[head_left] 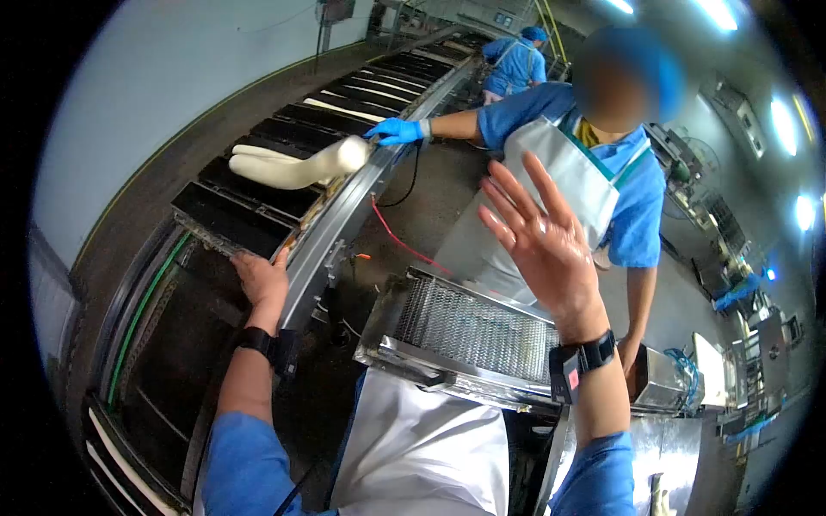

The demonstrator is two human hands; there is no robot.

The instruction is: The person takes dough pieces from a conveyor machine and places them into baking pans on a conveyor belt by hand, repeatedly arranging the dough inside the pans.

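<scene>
My left hand (261,281) grips the near edge of a black baking pan (231,217) on the conveyor, its thumb at the rail side. My right hand (551,245) is raised over the mesh belt with its fingers spread, holding nothing; its palm looks wet or shiny. Beyond my left hand, a thick, pale piece that looks like dough (297,168) lies across the pans, its near end folded double and its far end reaching the conveyor rail. Thin pale strips (344,109) lie in several pans farther along.
A metal mesh belt (473,322) stands before my apron. Across it is a co-worker in a white apron (551,163), whose blue-gloved hand (397,132) touches the conveyor rail (327,236). Another person (516,64) works farther back. A red hose (400,236) hangs beside the conveyor.
</scene>
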